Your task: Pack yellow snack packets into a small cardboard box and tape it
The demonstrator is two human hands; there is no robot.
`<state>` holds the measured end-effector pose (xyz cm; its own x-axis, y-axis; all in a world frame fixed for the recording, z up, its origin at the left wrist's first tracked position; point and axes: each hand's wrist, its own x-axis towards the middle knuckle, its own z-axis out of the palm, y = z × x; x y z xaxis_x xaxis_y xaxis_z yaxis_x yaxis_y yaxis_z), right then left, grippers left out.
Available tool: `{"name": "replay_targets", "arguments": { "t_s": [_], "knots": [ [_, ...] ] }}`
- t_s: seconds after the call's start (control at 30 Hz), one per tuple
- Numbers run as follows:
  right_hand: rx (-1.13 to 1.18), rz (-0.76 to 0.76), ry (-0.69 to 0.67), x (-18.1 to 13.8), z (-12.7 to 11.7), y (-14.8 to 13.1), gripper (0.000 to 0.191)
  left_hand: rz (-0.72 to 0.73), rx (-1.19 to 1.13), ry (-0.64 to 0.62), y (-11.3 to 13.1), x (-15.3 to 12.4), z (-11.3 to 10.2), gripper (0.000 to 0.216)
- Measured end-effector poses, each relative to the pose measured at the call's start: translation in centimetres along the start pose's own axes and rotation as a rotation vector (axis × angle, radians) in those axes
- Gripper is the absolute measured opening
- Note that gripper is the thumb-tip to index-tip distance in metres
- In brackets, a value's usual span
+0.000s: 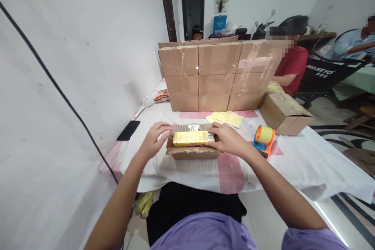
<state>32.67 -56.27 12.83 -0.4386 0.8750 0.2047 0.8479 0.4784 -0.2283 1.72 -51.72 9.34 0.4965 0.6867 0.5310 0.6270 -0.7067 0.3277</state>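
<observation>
A small open cardboard box lies on the white and pink tablecloth in front of me. Inside it sits a yellow packet with a barcode at its right end. My left hand rests on the box's left end, fingers curled over its rim. My right hand covers the right end, fingertips touching the yellow packet. Each hand's fingers are bent over the box's edges.
A wall of taped cardboard boxes stands behind. An orange tape dispenser, an open carton, yellow sheets and a black phone lie around. Two other people sit at the far right. The white wall is close on my left.
</observation>
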Motion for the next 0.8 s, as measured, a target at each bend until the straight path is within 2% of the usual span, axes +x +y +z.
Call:
{"name": "replay_targets", "arguments": {
  "t_s": [0.07,0.17,0.2,0.27,0.37,0.47,0.57,0.7,0.8],
  "knots": [
    [-0.035,0.017,0.014,-0.3,0.1,-0.3,0.029,-0.018,0.063,-0.237,-1.1,2.8,-0.7,0.036],
    [-0.089,0.046,0.004,-0.5,0.4,-0.6,0.031,0.049,0.161,-0.642,-1.8,6.3,-0.5,0.054],
    [-0.089,0.056,0.003,-0.6,0.5,-0.6,0.032,0.062,0.194,-0.729,-1.9,7.1,-0.2,0.063],
    [-0.079,0.077,0.022,-0.6,0.7,-0.5,0.034,0.069,0.281,-0.802,-1.7,7.9,0.6,0.076],
    [-0.069,0.12,0.079,-0.7,0.6,-0.1,0.037,0.104,0.406,-0.736,-1.6,8.1,2.1,0.076],
    [-0.048,0.152,0.098,-1.0,0.7,0.2,0.04,0.161,0.484,-0.587,-1.6,8.0,3.7,0.054],
    [0.006,0.163,0.095,-1.2,1.1,0.6,0.041,0.196,0.514,-0.501,-2.0,8.3,4.6,0.042],
    [0.041,0.222,0.136,-1.7,1.4,1.0,0.032,0.177,0.349,-0.428,-3.2,8.9,4.4,0.035],
    [0.073,0.217,0.183,-1.8,1.1,0.9,0.028,0.031,0.132,-0.381,-4.0,9.4,3.9,0.04]
  ]
}}
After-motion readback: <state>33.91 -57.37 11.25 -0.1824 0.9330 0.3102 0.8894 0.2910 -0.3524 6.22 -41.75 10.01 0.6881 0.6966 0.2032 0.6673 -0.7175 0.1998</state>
